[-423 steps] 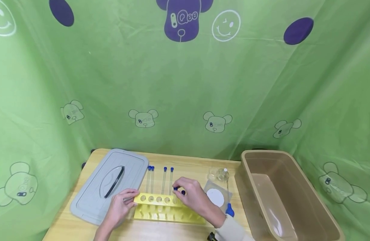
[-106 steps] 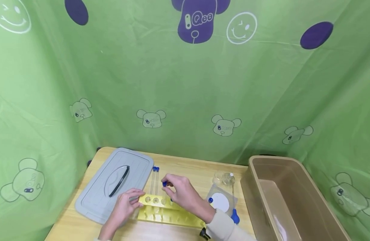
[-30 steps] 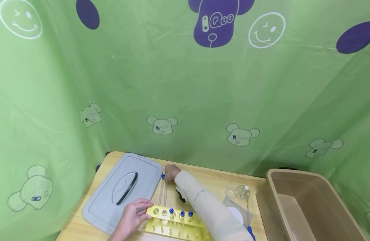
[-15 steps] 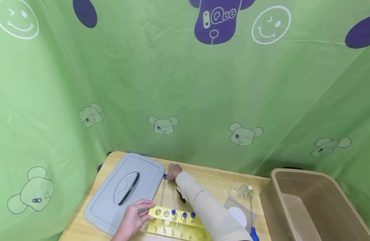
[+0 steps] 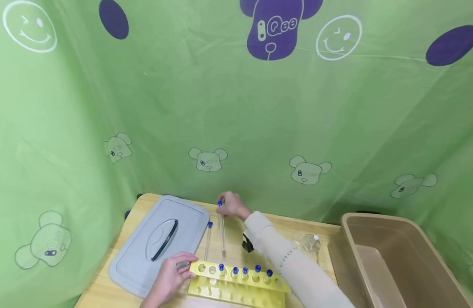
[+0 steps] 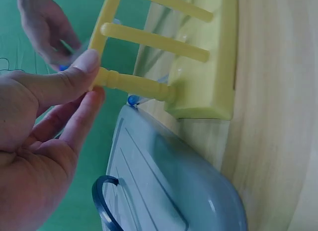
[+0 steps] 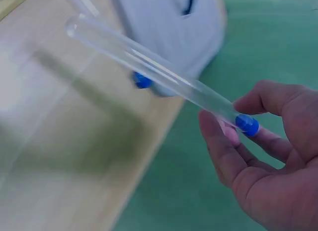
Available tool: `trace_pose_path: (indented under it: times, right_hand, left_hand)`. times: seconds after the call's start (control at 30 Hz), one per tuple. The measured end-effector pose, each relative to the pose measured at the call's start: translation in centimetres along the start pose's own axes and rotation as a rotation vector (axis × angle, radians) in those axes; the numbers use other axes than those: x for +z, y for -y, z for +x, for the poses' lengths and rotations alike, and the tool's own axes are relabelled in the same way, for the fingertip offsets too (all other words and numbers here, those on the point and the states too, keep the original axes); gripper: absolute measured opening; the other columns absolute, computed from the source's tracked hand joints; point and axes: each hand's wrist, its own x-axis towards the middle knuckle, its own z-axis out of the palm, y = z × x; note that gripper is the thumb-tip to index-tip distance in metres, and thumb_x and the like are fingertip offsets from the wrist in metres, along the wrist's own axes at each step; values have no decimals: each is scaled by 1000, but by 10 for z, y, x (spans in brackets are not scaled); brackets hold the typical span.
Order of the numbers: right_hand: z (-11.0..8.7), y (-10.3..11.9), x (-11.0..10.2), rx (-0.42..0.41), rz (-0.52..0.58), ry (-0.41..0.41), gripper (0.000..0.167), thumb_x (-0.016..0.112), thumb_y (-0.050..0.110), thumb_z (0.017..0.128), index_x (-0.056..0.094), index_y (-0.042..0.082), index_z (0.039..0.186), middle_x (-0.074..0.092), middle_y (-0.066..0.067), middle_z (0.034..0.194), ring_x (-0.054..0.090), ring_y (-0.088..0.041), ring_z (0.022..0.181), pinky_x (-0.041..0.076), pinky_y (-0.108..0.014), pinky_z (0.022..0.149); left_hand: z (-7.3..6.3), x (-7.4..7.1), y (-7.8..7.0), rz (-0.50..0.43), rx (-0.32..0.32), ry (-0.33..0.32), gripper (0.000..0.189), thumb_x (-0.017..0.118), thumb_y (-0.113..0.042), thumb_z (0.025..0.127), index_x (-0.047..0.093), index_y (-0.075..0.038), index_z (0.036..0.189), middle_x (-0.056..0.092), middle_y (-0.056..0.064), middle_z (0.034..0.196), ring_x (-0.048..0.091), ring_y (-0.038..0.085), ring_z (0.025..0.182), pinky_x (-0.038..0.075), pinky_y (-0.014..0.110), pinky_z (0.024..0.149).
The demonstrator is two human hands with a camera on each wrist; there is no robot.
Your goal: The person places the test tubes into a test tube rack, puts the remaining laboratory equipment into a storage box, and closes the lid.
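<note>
My left hand (image 5: 170, 278) grips the left end of a yellow test tube rack (image 5: 236, 295) between thumb and fingers; the left wrist view shows the thumb (image 6: 74, 74) on its top bar. Several blue-capped tubes (image 5: 245, 272) stand in the rack, and the two leftmost holes hold none. My right hand (image 5: 232, 204) pinches a clear test tube (image 7: 149, 67) close to its blue cap (image 7: 247, 124). That tube is raised behind the rack, rounded end tipped toward it. Another capped tube (image 5: 208, 239) lies on the table beside the grey lid.
A grey lid (image 5: 144, 256) with a black handle lies at the left. A deep brown bin (image 5: 336, 265) stands at the right. Small clear glassware (image 5: 311, 243) sits at the back right, partly behind my right sleeve. A green curtain (image 5: 259, 119) hangs behind the table.
Tubes that lay behind the rack earlier now stand in it. In the last half second my right hand has lifted one of the last two lying tubes. My left hand stays at the rack's end.
</note>
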Motion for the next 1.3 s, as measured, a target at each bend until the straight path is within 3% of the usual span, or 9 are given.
trace_pose_path:
  times: [0.17,0.37,0.5,0.77,0.97,1.3]
  right_hand:
    - [-20,24,-22,-180,-4,-57,35,73,-8,85,66,-4,119,66,-10,90,65,-20,78,63,-22,67]
    - [-59,42,-32,-385,-25,-162,32,69,-5,90,66,2,121,70,-8,101,68,-18,89,63,-22,79]
    - [-94,54,-30,-526,15,-213,30,68,-6,91,66,3,120,70,-8,102,68,-18,91,64,-21,77]
    - [-148,58,-8,-732,41,-209,29,69,-7,91,66,0,120,70,-12,108,70,-18,95,63,-19,80]
    - [-161,46,10,-805,-24,-209,28,70,-7,91,67,2,117,70,-7,109,70,-14,95,61,-17,82]
    - [-167,27,28,-814,-194,-189,23,75,-3,89,71,5,110,74,-7,103,71,-10,94,61,-18,85]
  left_hand:
    - [2,-3,-1,29,-11,-14,40,84,12,71,74,3,109,69,21,119,65,45,113,61,30,91]
    - [0,-3,-1,36,-6,-35,40,83,12,71,75,1,109,69,23,119,66,43,112,61,33,92]
    - [-1,-1,-1,33,4,-36,40,84,12,71,75,1,108,69,21,118,67,42,111,61,34,92]
    - [-4,4,1,26,45,-58,40,85,13,69,75,3,106,69,24,117,68,41,108,62,35,91]
    - [-4,5,0,29,58,-59,40,85,12,69,75,1,106,70,22,116,68,40,108,62,33,91]
    - [-3,3,-3,27,29,-35,41,84,11,71,74,2,109,68,25,121,67,41,112,60,29,93]
